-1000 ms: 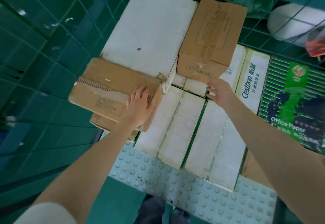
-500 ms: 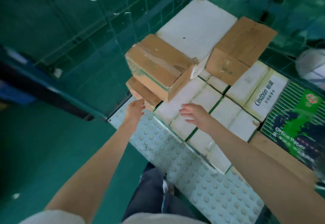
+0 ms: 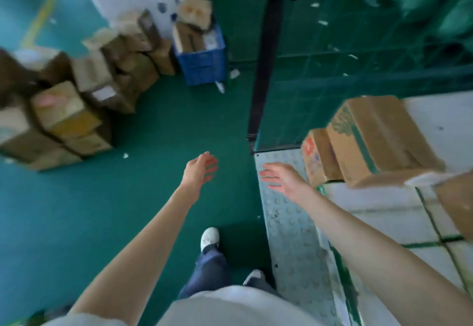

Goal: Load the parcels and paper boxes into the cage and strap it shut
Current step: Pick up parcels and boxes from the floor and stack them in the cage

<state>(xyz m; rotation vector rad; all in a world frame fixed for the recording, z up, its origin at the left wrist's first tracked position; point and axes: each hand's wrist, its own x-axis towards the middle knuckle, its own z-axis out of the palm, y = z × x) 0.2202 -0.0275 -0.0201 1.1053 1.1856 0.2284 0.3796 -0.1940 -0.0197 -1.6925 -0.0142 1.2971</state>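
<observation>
My left hand (image 3: 202,169) hangs over the green floor, fingers loosely curled, holding nothing. My right hand (image 3: 280,177) is spread above the studded metal floor (image 3: 294,236) of the cage, also empty. Inside the cage at the right lie a brown carton with green print (image 3: 378,141), a smaller carton (image 3: 316,156) beside it, and white paper boxes (image 3: 384,218) underneath. The green mesh cage wall (image 3: 332,69) rises behind them. A heap of brown parcels (image 3: 76,100) lies on the floor at the left, well away from both hands.
A blue plastic crate (image 3: 202,57) with boxes in it stands at the back beside the heap. A dark cage post (image 3: 263,69) marks the cage's corner. My feet in white shoes (image 3: 210,238) stand on the green floor (image 3: 128,197) beside the cage edge.
Both hands have left the cartons in the cage and drawn back empty. My view has swung left from the cage interior toward the floor and the heap of parcels.
</observation>
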